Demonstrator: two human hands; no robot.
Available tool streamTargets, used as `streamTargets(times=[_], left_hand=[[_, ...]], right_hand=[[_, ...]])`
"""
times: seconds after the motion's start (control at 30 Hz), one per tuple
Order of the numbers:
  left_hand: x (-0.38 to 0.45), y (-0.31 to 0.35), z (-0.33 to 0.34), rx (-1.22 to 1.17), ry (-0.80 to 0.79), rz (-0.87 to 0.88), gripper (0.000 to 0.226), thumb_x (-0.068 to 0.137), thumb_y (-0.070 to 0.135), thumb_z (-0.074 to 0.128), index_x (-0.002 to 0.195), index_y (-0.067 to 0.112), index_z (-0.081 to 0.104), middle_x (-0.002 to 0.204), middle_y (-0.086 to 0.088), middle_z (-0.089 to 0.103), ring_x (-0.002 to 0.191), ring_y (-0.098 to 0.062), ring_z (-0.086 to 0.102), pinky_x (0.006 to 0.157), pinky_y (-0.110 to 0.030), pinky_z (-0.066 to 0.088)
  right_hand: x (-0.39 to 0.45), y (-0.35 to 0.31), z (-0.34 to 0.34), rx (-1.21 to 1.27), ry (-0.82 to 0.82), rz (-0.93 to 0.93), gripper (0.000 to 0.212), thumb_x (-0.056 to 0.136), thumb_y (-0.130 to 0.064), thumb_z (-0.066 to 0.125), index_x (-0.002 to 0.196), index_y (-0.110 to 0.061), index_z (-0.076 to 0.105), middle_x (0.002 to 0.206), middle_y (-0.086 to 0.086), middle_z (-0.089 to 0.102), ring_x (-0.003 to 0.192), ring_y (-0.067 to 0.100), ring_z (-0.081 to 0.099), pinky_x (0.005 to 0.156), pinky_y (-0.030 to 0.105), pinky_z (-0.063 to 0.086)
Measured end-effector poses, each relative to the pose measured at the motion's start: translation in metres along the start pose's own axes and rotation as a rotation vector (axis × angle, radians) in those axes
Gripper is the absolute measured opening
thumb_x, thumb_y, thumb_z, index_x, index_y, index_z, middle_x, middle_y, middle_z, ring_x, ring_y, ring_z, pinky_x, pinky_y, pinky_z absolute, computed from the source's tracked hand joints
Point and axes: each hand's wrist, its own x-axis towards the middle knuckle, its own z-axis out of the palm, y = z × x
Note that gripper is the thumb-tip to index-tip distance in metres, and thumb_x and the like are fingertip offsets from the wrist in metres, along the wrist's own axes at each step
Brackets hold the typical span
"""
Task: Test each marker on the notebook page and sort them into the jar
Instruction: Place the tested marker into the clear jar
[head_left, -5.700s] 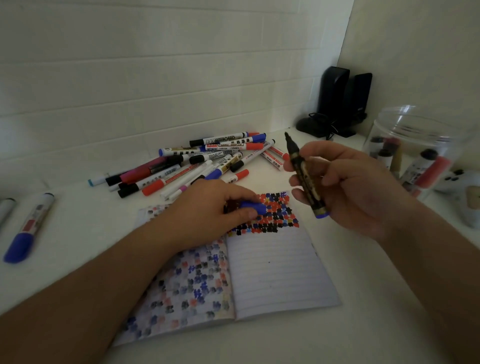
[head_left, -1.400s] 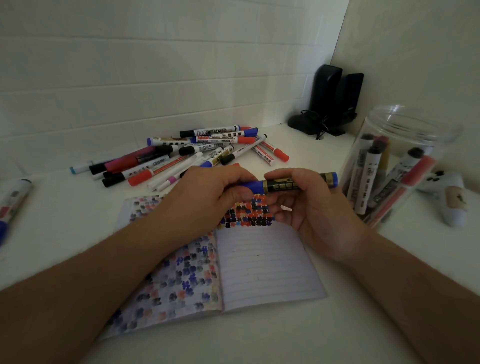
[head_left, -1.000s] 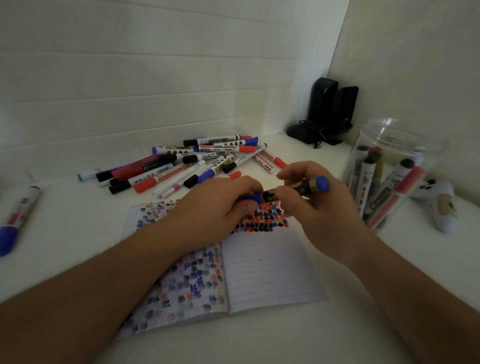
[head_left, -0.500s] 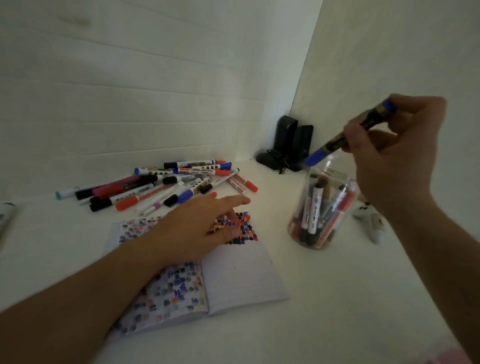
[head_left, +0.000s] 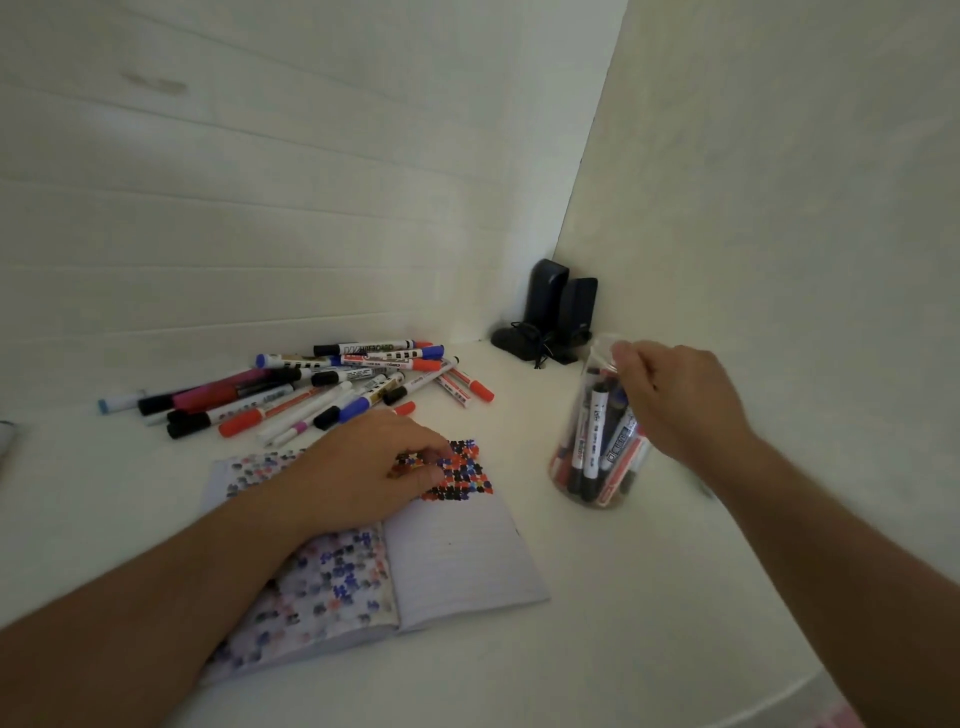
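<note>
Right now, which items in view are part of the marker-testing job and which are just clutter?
Job: marker pile, notebook, jar, left hand on the page, right hand at the jar's mouth.

Lying about: black speakers in the corner.

Right hand (head_left: 675, 400) motion-blurred over jar (head_left: 597, 467) mouth, covering the rim there; can't tell if anything's pinched in those fingers. Left hand (head_left: 374, 467) hiding the middle of the notebook (head_left: 457, 561). Marker (head_left: 6, 434) cut off at left edge. Pink thing (head_left: 841, 716) clipped at bottom edge, unidentifiable. Pile (head_left: 322, 389) labels mostly unreadable.
</note>
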Motion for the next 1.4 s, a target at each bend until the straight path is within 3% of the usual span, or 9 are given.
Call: streamTargets(times=[0.3,0.4,0.5,0.6,0.93,1.1,1.2,1.3,1.4], left_hand=[[0.003,-0.007,0.002,0.088,0.059,-0.038,0.025,0.095,0.048,0.06,0.119,0.046,0.069,0.112,0.026,0.068,0.105,0.005,0.054,0.096,-0.029,0.049],[0.006,-0.017,-0.004,0.234,0.152,-0.163,0.023,0.094,0.05,0.059,0.113,0.045,0.069,0.102,0.022,0.067,0.098,-0.003,0.054,0.094,-0.038,0.051],[0.004,-0.029,-0.015,0.319,0.235,-0.327,0.021,0.094,0.048,0.06,0.112,0.043,0.068,0.098,0.014,0.064,0.099,-0.013,0.052,0.09,-0.038,0.049],[0.0,-0.045,-0.02,0.372,0.231,-0.436,0.02,0.09,0.051,0.061,0.108,0.043,0.067,0.101,0.011,0.064,0.1,-0.017,0.053,0.086,-0.038,0.048],[0.009,-0.054,-0.023,0.489,0.118,-0.513,0.039,0.089,0.07,0.055,0.097,0.038,0.076,0.082,0.017,0.059,0.084,-0.011,0.056,0.082,-0.04,0.053],[0.01,-0.018,-0.027,0.069,0.315,-0.392,0.017,0.095,0.053,0.058,0.095,0.039,0.068,0.076,0.009,0.059,0.07,-0.007,0.054,0.063,-0.027,0.042],[0.01,0.012,-0.015,-0.098,0.245,-0.271,0.018,0.094,0.051,0.056,0.099,0.039,0.068,0.079,0.013,0.062,0.077,-0.006,0.057,0.067,-0.028,0.047],[0.011,0.024,-0.007,-0.076,0.093,-0.155,0.03,0.095,0.052,0.054,0.114,0.036,0.07,0.084,0.027,0.063,0.091,0.007,0.06,0.073,-0.01,0.043],[0.009,0.018,-0.011,-0.029,0.086,-0.185,0.035,0.098,0.053,0.045,0.12,0.038,0.068,0.09,0.03,0.062,0.097,0.01,0.057,0.076,-0.011,0.041]], right_hand=[[0.002,0.006,0.003,0.031,0.007,0.02,0.064,0.099,-0.063,0.027,0.064,-0.022,0.062,0.065,-0.007,0.065,0.066,0.02,0.061,0.07,0.043,0.054],[-0.006,-0.001,0.003,-0.04,0.303,-0.088,0.04,0.101,-0.048,0.042,0.088,-0.023,0.07,0.103,-0.001,0.066,0.107,0.032,0.054,0.087,0.046,0.043],[-0.016,-0.031,0.008,0.098,0.509,-0.374,0.015,0.094,-0.022,0.06,0.093,-0.013,0.072,0.105,0.009,0.063,0.105,0.035,0.053,0.081,0.043,0.037],[-0.022,-0.059,0.037,0.315,0.3,-0.502,0.014,0.094,-0.018,0.06,0.094,-0.01,0.07,0.1,0.007,0.059,0.095,0.027,0.054,0.078,0.044,0.044],[-0.02,-0.09,0.131,0.52,-0.196,-0.291,0.021,0.099,-0.038,0.049,0.103,-0.03,0.068,0.096,-0.016,0.061,0.091,0.005,0.053,0.082,0.024,0.045],[-0.015,-0.091,0.125,0.885,-0.223,-0.036,0.023,0.1,-0.046,0.051,0.117,-0.04,0.066,0.103,-0.017,0.069,0.096,0.0,0.063,0.084,0.019,0.052],[-0.015,-0.095,0.122,1.081,-0.204,-0.015,0.023,0.096,-0.058,0.044,0.117,-0.056,0.055,0.114,-0.021,0.066,0.106,0.002,0.063,0.086,0.022,0.053],[-0.021,-0.094,0.113,1.149,-0.127,-0.094,0.015,0.101,-0.044,0.047,0.108,-0.043,0.06,0.102,-0.02,0.069,0.103,-0.003,0.064,0.08,0.008,0.049],[-0.025,-0.086,0.105,0.99,-0.161,-0.216,0.021,0.104,-0.035,0.043,0.121,-0.039,0.056,0.088,-0.013,0.066,0.086,0.003,0.064,0.071,0.016,0.051]])
